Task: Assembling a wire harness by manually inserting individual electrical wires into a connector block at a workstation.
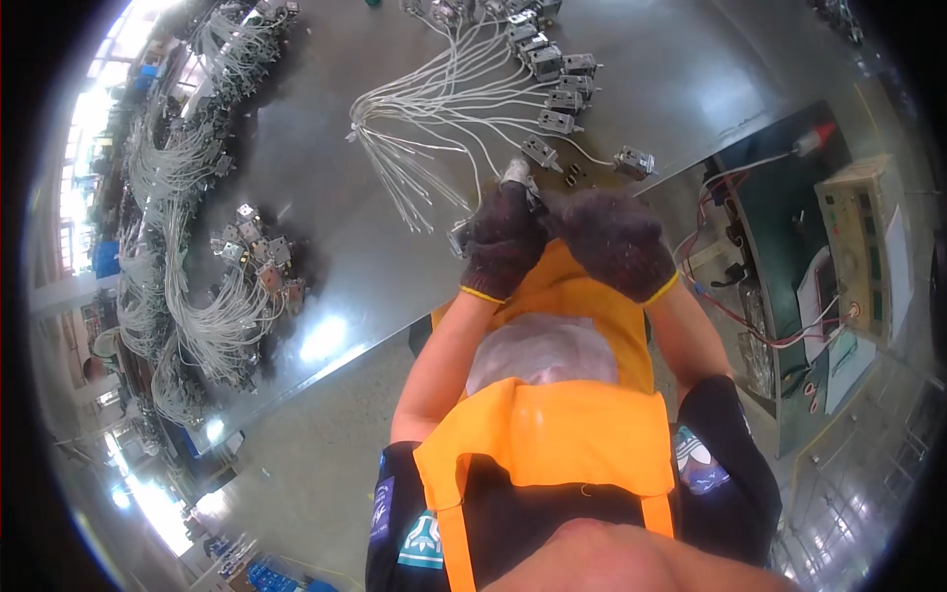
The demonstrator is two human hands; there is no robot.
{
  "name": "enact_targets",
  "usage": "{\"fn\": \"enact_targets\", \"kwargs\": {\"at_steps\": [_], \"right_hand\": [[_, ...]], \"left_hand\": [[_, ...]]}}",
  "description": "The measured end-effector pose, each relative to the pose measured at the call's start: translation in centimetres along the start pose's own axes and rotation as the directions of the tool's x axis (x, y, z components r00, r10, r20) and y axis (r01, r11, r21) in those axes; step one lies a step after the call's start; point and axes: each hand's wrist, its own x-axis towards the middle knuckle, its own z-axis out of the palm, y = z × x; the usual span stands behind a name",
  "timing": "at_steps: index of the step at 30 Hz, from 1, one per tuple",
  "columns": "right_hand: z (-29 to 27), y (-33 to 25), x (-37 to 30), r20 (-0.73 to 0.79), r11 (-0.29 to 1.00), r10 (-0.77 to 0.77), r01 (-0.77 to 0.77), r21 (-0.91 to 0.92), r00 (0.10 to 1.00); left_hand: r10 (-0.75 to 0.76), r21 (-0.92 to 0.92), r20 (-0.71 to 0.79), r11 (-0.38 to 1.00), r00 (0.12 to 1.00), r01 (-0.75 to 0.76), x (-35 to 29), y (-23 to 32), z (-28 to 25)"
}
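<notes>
My left hand [506, 237], in a dark work glove with a yellow cuff, is closed at the table's near edge around a small metal part that its fingers mostly cover. A whitish tip [516, 171] shows just beyond those fingers. Close beside it, my right hand [616, 243] wears a matching glove with its fingers curled in; whatever they grip is hidden. Past both hands fans a bundle of white cables [357, 116], tied at one point. Silver box-shaped parts with short shafts, such as this one [540, 151], sit at the cable ends. Another silver part [459, 238] lies against my left hand.
Large heaps of white cables [212, 326] with metal parts cover the table's left side. Small rings [572, 176] lie beyond my right hand. To the right stand a beige instrument box [856, 247] and red and white wires [705, 197]. The grey metal table [345, 247] reflects light.
</notes>
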Motion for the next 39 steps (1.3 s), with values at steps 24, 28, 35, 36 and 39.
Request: {"fn": "enact_targets", "kwargs": {"at_steps": [24,28,35,36,39], "right_hand": [[2.1,0.6,0.7,0.038,0.999,0.024,-0.026,0.036,0.999],[0.9,-0.8,1.6,0.141,0.996,0.088,-0.089,0.0,0.986],[0.4,-0.6,-1.1,0.213,0.776,0.039,-0.164,0.609,0.976],[1.7,-1.1,-1.2,0.219,0.77,0.04,-0.17,0.615,0.975],[6.6,-1.1,-0.3,0.225,0.854,0.021,-0.134,0.502,0.974]], "left_hand": [[-0.062,-0.208,0.102,0.975,0.993,0.082,1.4,-0.7,0.8],[-0.255,-0.448,0.163,0.842,0.953,0.302,0.3,-6.2,3.9],[0.174,0.35,0.043,0.92,0.984,-0.178,-4.5,1.0,-9.1],[0.165,0.351,0.051,0.921,0.985,-0.172,-5.6,0.8,-8.6],[0.09,0.403,-0.045,0.913,0.995,-0.064,-5.9,0.6,-6.1]]}}
